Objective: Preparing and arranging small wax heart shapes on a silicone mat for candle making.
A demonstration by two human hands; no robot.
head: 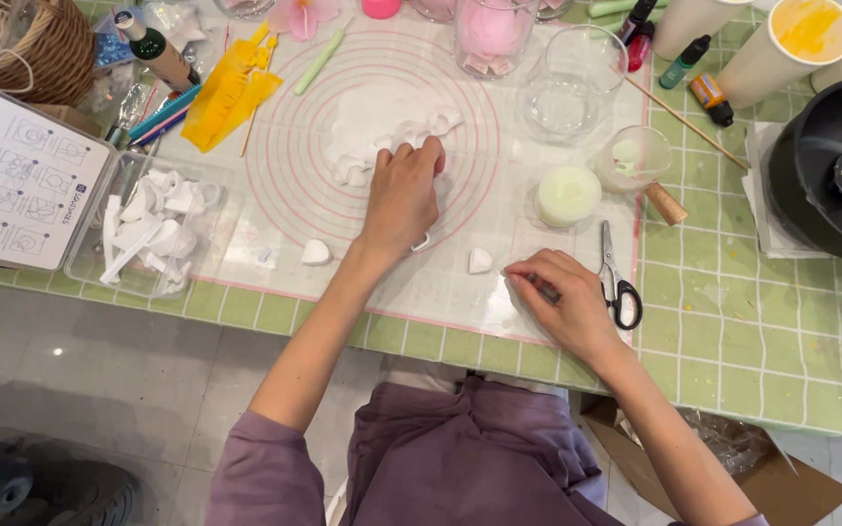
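Under the left hand [403,200], part of the white sheet [382,127] hidden, along with a small white piece at the wrist. Beneath the right fingers [528,276], possibly something small, too covered to tell. Far right of them, black pot [830,166] cut off by the edge.

Single view only, camera on person's head. Looks steeply down, almost top-down, onto tabletop [733,321] with green checked cover. Facing forward, away from body: far edge of tabletop at top of frame, near edge and person's lap at bottom. Close range, about arm's reach; both forearms enter from bottom, left hand [403,195] near centre, right hand [562,297] lower right. Grey floor [99,370] visible lower left, below tabletop edge. No second view, so no shared part.
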